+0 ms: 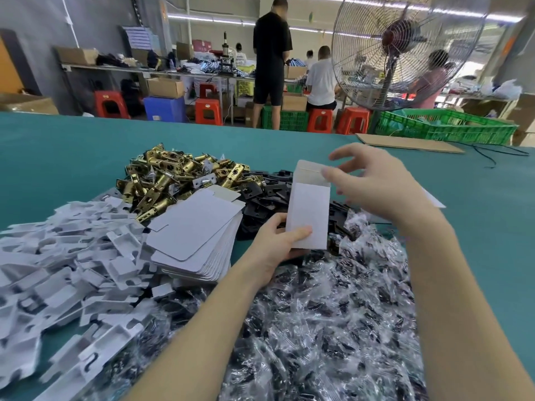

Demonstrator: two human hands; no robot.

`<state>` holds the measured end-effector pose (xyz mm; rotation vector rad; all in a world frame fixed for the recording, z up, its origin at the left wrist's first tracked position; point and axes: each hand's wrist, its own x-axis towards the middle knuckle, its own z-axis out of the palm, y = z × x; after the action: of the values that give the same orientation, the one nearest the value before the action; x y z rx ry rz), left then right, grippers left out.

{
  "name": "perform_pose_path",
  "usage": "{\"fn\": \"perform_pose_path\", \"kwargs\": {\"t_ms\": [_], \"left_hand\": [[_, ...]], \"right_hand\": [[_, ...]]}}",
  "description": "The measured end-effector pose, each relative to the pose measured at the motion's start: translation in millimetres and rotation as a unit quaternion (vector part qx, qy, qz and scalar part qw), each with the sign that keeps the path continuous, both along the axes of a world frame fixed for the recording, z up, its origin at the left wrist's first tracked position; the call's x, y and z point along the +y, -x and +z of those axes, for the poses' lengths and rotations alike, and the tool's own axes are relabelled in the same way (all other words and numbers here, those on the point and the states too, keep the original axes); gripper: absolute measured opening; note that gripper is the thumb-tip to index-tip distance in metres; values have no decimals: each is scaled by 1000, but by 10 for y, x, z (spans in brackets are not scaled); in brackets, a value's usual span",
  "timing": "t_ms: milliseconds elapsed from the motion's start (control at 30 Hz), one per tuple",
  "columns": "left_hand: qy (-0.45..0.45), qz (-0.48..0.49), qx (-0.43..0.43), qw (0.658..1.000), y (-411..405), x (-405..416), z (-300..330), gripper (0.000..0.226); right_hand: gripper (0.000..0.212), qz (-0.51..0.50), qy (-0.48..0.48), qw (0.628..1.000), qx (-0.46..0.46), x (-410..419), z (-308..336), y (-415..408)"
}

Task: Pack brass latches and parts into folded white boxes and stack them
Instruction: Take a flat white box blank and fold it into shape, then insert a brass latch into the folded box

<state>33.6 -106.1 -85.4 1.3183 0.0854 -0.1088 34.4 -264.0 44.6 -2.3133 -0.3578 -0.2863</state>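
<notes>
White box [309, 209]: bottom end covered by the left hand [272, 244], contents not visible; top flap partly behind the blurred fingers of the right hand [373, 183]; pile of clear bags [333, 328] cut off by the lower edge, contents too dark to identify; white inserts [58, 270] run off the left edge; black plates [269, 192] partly hidden behind the box.
</notes>
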Motion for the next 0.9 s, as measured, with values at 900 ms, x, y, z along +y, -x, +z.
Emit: {"fn": "perform_pose_path", "kwargs": {"t_ms": [900], "left_hand": [[-40,-21,48,998,-87,-32,-63,42]], "right_hand": [[49,66,182,976,103,1292,-857,-1502]]}}
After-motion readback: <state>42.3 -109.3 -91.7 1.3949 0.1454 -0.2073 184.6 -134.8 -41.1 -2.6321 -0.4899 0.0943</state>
